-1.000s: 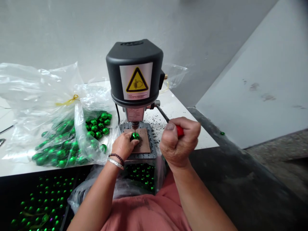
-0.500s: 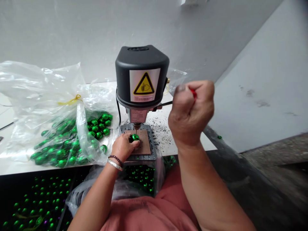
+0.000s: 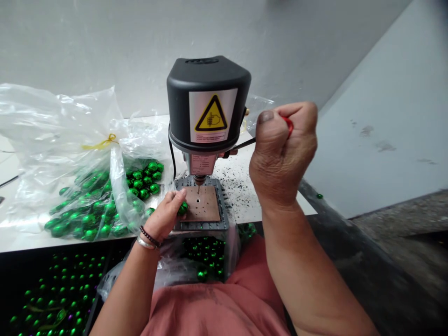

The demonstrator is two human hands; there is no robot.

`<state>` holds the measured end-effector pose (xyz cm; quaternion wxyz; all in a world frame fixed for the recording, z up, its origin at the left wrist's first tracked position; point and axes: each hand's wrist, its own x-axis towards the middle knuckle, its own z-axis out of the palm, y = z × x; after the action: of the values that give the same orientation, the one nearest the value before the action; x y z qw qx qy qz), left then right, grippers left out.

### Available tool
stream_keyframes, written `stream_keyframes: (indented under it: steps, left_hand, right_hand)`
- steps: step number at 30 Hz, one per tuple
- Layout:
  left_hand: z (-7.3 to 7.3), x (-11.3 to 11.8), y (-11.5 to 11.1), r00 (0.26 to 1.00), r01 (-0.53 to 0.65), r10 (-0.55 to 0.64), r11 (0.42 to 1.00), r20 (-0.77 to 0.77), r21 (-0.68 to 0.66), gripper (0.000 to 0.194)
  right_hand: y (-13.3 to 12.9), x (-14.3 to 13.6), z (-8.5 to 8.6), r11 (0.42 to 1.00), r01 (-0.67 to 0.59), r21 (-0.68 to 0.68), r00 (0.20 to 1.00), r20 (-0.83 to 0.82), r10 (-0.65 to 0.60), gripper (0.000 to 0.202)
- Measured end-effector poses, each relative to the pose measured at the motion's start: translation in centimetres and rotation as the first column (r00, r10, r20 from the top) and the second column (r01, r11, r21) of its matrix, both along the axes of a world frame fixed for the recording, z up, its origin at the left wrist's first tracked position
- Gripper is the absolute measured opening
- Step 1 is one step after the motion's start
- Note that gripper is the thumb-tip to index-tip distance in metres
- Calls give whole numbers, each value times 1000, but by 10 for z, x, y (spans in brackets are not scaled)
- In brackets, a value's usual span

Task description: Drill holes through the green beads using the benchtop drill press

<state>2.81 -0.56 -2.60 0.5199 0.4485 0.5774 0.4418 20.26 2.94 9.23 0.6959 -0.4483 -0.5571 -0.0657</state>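
Note:
My left hand (image 3: 166, 212) is closed around a shiny green ball (image 3: 182, 208) at the left edge of the drill press's wooden plate (image 3: 208, 205). Above the plate points the thin drill bit (image 3: 199, 189), with nothing touching its tip. My right hand (image 3: 285, 151) is raised to the right of the drill press (image 3: 208, 102), its fingers wrapped round the red knob (image 3: 289, 127) of the lever (image 3: 245, 143). Most of that knob is hidden by the fingers. Another green ball (image 3: 202, 273) shows below the table edge, over a bag of balls.
Left of the press, a clear plastic bag (image 3: 84, 135) of green balls lies on the white table (image 3: 21, 235). Dark shavings (image 3: 241, 186) are scattered right of the base. Below left are rows of green balls (image 3: 66, 280). One green ball (image 3: 319, 196) lies further right.
My left hand has moved left and toward me, away from the drill bit, uncovering the plate's holes. A green ball now shows below the table edge. My right hand stays on the knob.

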Motion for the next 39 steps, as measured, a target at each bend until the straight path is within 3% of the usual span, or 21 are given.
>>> stream_keyframes:
  steps: [2, 4, 7, 9, 11, 13, 17, 21, 26, 29, 34, 39]
  left_hand:
    - [-4, 0, 1, 998, 45, -47, 998, -40, -34, 25]
    - [-6, -1, 1, 974, 81, -85, 996, -208, -29, 30]
    - [-3, -1, 0, 869, 109, -60, 991, -491, 72, 34]
    - [-1, 1, 0, 814, 148, -41, 979, -579, 139, 44]
    - [-1, 3, 1, 820, 163, -48, 975, -571, 152, 61]
    - [-2, 5, 2, 880, 131, -55, 983, -472, 131, 73]
    - [-4, 6, 3, 979, 67, -55, 996, -197, 58, 56]
    - [-3, 4, 1, 991, 94, -94, 996, -99, -4, 48]
    - [-8, 1, 4, 989, 86, -84, 996, -119, 9, 57]
    - [-12, 1, 8, 973, 97, -82, 993, -215, 62, 50]
    - [-13, 5, 12, 848, 170, -73, 976, -525, 139, 32]
    - [-9, 11, 17, 765, 209, -87, 971, -638, 119, 34]
  right_hand:
    - [0, 0, -1, 1000, -4, -1, 1000, 0, 4, 21]
    - [0, 1, -3, 1000, -4, 14, 1000, -4, 4, 21]
    - [0, 2, -5, 999, -10, 38, 1000, 12, 9, 20]
    - [-1, 2, -6, 999, -13, 50, 1000, 24, 12, 19]
    - [-3, 2, -6, 999, -20, 49, 999, 26, 19, 18]
    - [-4, 2, -6, 999, -30, 44, 999, 23, 29, 16]
    - [-4, 1, -6, 998, -38, 58, 999, 11, 38, 15]
    - [-4, 1, -7, 998, -26, 57, 1000, 9, 25, 15]
    - [-5, 2, -7, 997, -56, 44, 998, 1, 56, 15]
    - [-5, 3, -8, 996, -75, 39, 997, 13, 75, 15]
    - [-5, 4, -10, 993, -105, 60, 994, 9, 105, 15]
    - [-7, 5, -10, 992, -109, 64, 994, 6, 109, 17]
